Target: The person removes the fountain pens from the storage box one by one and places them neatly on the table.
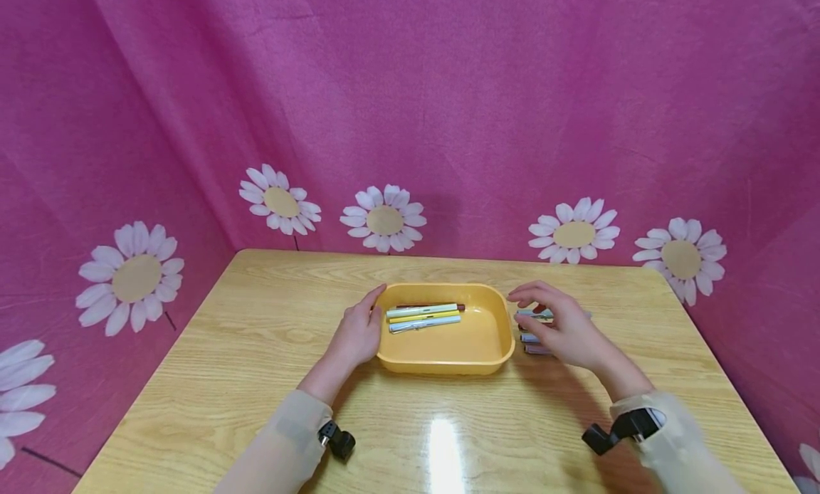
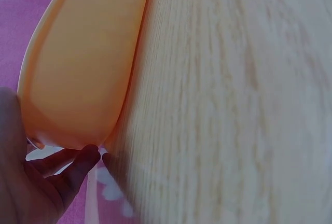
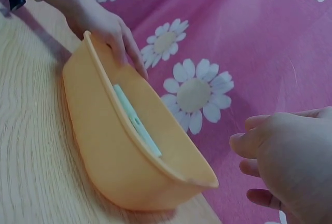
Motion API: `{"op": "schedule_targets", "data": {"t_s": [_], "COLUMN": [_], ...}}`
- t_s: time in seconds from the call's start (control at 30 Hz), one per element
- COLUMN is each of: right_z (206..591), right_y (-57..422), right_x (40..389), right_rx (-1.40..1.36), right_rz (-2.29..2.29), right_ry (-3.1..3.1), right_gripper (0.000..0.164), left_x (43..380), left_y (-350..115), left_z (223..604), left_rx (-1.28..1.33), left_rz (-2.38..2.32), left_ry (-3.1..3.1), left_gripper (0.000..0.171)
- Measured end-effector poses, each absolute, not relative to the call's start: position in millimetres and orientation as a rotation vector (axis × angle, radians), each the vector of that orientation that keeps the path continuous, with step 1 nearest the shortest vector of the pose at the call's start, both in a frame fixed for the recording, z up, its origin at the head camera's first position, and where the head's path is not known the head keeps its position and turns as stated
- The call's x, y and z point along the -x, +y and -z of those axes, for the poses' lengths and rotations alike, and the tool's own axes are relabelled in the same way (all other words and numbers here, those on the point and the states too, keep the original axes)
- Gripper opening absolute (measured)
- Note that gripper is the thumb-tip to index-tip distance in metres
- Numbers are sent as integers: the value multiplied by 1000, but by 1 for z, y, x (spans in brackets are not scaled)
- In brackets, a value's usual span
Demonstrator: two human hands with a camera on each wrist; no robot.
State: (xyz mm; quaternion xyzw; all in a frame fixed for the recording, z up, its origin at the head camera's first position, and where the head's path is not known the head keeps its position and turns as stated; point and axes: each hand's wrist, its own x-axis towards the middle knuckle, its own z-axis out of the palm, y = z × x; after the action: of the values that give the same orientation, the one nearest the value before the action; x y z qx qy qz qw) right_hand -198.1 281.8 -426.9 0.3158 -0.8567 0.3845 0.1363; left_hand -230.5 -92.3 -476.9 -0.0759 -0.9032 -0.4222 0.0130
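Observation:
My left hand (image 1: pixel 360 332) grips the left end of a yellow plastic tray (image 1: pixel 442 367), thumb at the rim. Inside the tray lie several pens side by side: a pale green pen (image 1: pixel 410 312), a yellow pen (image 1: pixel 438 314), a light blue pen (image 1: pixel 442 322) and a dark red one partly covered. To the tray's right, my right hand (image 1: pixel 566 330) hovers with thumb and fingers apart, over more pens (image 1: pixel 537 349) on the table; it partly hides them. No pen shows between the fingers of the right hand (image 3: pixel 295 162) in the right wrist view.
The wooden table (image 1: pixel 269 316) carries the tray near its middle. A pink cloth (image 1: pixel 448 109) with white daisies hangs along the back and sides. Each wrist wears a small black camera mount (image 1: pixel 337 439).

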Motion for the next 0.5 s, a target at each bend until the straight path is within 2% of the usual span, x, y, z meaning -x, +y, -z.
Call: {"op": "schedule_targets", "data": {"t_s": [0.5], "right_z": [425], "right_y": [257], "right_x": [213], "right_rx": [-970], "right_rz": [-1219], "right_ry": [-2528], "right_gripper": [30], "left_x": [231], "left_y": [-92], "left_z": [477], "left_rx": [235], "left_rz": [1327], "left_ry": [-2819], "left_gripper": [50]}}
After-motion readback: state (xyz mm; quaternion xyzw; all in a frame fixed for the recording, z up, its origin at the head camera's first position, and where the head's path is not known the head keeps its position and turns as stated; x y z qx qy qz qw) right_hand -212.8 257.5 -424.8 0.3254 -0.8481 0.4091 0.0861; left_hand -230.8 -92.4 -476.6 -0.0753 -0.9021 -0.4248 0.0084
